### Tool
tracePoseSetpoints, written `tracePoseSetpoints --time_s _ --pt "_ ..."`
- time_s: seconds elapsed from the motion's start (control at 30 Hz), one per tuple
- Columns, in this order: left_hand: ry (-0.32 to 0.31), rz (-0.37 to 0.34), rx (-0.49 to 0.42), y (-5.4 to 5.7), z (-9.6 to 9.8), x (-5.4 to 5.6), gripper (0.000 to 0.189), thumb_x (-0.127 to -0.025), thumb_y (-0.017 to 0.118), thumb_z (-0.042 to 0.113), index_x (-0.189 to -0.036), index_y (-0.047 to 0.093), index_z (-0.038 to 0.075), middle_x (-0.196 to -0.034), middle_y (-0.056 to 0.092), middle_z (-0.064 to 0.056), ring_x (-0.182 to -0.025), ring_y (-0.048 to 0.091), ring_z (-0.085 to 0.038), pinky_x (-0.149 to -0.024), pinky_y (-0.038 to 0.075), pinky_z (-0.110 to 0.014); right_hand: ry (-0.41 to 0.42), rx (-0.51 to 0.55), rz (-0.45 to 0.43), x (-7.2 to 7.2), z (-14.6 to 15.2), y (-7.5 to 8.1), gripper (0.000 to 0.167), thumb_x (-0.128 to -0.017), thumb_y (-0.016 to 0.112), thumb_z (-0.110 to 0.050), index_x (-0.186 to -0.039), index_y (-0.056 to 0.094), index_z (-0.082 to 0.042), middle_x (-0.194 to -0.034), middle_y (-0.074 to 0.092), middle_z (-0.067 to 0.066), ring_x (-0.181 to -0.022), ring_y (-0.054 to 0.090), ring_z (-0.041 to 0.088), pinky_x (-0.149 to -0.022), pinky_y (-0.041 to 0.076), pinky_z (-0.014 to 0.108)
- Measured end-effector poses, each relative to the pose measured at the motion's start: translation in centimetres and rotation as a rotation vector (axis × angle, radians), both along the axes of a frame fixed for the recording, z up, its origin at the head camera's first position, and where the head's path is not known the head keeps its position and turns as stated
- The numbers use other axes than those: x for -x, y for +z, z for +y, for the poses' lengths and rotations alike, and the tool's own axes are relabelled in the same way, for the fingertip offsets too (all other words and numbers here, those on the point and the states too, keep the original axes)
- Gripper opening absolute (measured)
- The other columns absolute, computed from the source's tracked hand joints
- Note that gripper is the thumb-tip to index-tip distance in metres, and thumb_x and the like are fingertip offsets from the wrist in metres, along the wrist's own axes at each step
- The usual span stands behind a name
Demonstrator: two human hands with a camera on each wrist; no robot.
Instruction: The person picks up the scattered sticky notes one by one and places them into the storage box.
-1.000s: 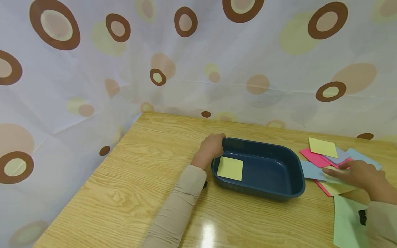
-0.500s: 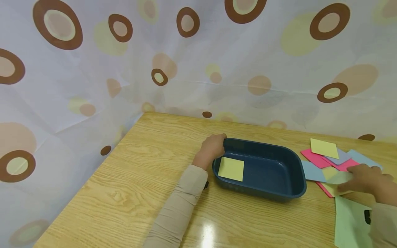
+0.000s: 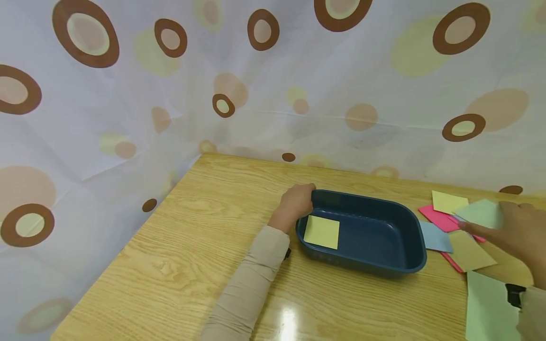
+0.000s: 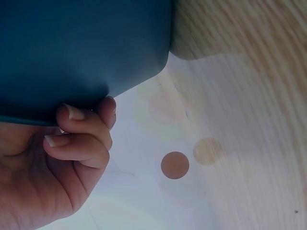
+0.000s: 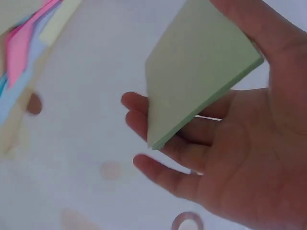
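My left hand grips the left end of a dark blue tub, its fingers curled at the rim in the left wrist view. A yellow sticky note pad leans inside the tub at that end. At the far right, my right hand holds a pale green sticky note pad above the table. In the right wrist view the pad lies between thumb and fingers, its thick edge showing. Below that hand is a loose pile with a yellow pad, a pink pad and a blue pad.
A tan-yellow pad lies at the near side of the pile, over pink. Nearer me is a larger light green sheet, partly under the right sleeve. The wooden table meets a patterned curtain behind and at left.
My right hand has lifted the pale green pad off the pile and moved it up and back, uncovering the tan-yellow pad. My left hand stays on the tub. The view has shifted slightly.
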State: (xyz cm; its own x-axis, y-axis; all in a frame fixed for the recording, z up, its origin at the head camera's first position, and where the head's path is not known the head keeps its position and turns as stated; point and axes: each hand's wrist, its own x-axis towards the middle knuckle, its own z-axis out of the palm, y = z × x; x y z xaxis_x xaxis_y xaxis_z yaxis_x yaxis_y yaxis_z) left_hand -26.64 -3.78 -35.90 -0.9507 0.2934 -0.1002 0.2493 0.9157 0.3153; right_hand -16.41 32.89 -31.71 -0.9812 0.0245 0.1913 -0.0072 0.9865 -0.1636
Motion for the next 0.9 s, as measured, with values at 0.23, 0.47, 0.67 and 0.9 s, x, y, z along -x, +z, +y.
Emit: tracePoseSetpoints --time_s 0.23,0.47,0.67,0.9 --pt "0.005 -0.011 0.006 0.1 0.2 0.0 0.045 -0.093 0.059 0.009 -0.137 0.052 0.015 -0.122 0.063 -0.005 -0.096 0.059 -0.017 -0.08 0.051 -0.033 0.212 0.093 -0.036 1.0 -6.7 3.5 0.092 -0.078 0.077 -0.031 -0.134 0.027 0.023 -0.115 0.035 0.048 -0.09 0.041 0.053 -0.064 0.043 0.059" --pt "0.006 -0.004 0.008 -0.1 0.3 0.3 0.045 -0.093 0.06 0.01 -0.137 0.052 0.015 -0.121 0.063 -0.005 -0.095 0.059 -0.017 -0.079 0.051 -0.032 0.471 0.099 -0.188 2.8 -14.3 4.4 0.094 -0.075 0.08 -0.041 -0.136 0.036 0.014 -0.119 0.043 0.032 -0.087 0.053 0.036 -0.067 0.049 0.045" --pt "-0.004 0.002 0.001 -0.4 0.6 0.4 0.044 -0.092 0.06 0.01 -0.135 0.053 0.015 -0.12 0.064 -0.004 -0.094 0.058 -0.016 -0.077 0.05 -0.03 0.595 0.024 -0.279 4.2 -18.5 3.0 0.077 -0.069 0.084 -0.038 -0.119 0.053 0.013 -0.104 0.051 0.021 -0.079 0.051 0.026 -0.064 0.048 0.037" --pt "0.0 -0.033 -0.018 -0.4 0.6 0.4 0.047 -0.093 0.059 0.009 -0.139 0.051 0.016 -0.123 0.063 -0.004 -0.087 0.057 -0.016 -0.069 0.048 -0.028 0.639 -0.102 -0.464 5.6 -21.3 1.0 0.068 -0.075 0.082 -0.036 -0.117 0.056 0.011 -0.112 0.053 0.026 -0.087 0.057 0.03 -0.071 0.049 0.04"
